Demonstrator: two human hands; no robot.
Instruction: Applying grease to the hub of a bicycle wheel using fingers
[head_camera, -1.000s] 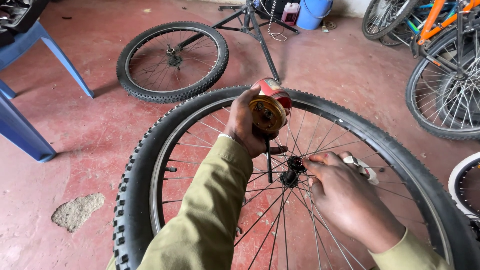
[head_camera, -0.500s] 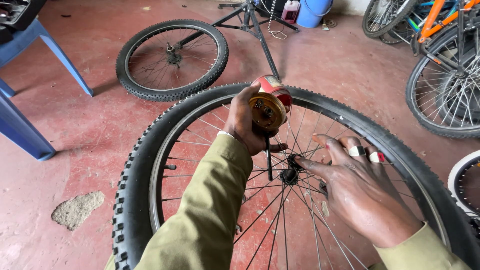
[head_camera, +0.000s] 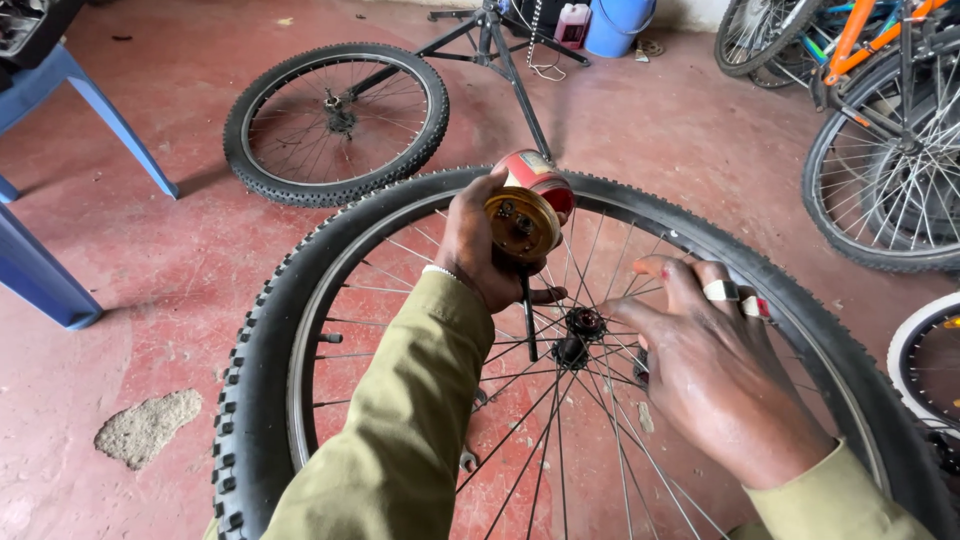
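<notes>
Left hand (head_camera: 478, 245) grips a red oil can (head_camera: 527, 208) with a brass-coloured base, spout down at the wheel hub (head_camera: 578, 335). Right hand (head_camera: 722, 372), at 3 o'clock of the hub, has spread its fingers open since before.

You are in a bicycle repair workshop with a worn, red-painted concrete floor (head_camera: 150, 300). A large knobby-tyred wheel (head_camera: 300, 300) stands right in front of you. A second loose wheel (head_camera: 335, 122) lies flat on the floor at the far left, beside a black metal repair stand (head_camera: 510, 45). At the far right, several bicycles (head_camera: 870, 60) are parked close together, one with an orange frame. A blue bucket (head_camera: 620, 25) and a small plastic bottle (head_camera: 572, 22) sit against the far wall. Blue plastic chair legs (head_camera: 60, 170) show at the left.
</notes>
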